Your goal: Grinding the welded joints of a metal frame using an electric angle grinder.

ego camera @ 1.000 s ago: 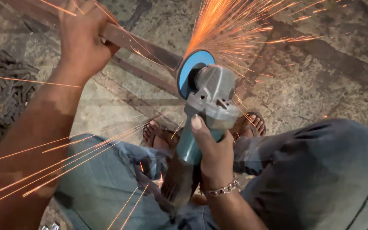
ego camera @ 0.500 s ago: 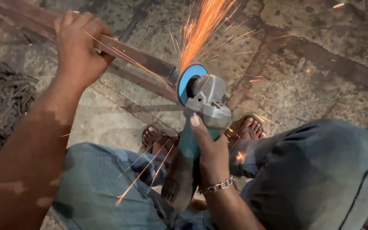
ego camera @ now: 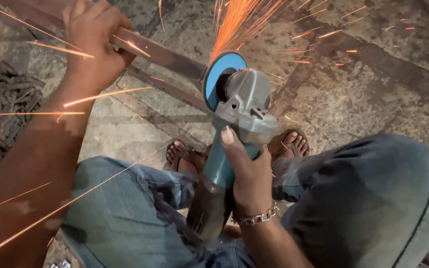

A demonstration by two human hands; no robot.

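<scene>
1. Firstly, our left hand point(ego camera: 93, 42) clamps the flat steel bar point(ego camera: 165, 54) steady against the stone floor point(ego camera: 373, 94).
2. Our right hand point(ego camera: 247, 173) grips the angle grinder point(ego camera: 234, 124); its blue disc point(ego camera: 219, 77) meets the bar, throwing sparks point(ego camera: 239, 20) forward.

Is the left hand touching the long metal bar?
Touching. The head view shows the left hand closed around the metal bar, fingers wrapped over it.

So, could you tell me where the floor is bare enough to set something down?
Bare stone floor lies right of the angle grinder, under flying sparks. It is crowded around the metal bar, the left hand, the right hand and the scrap pile.
</scene>
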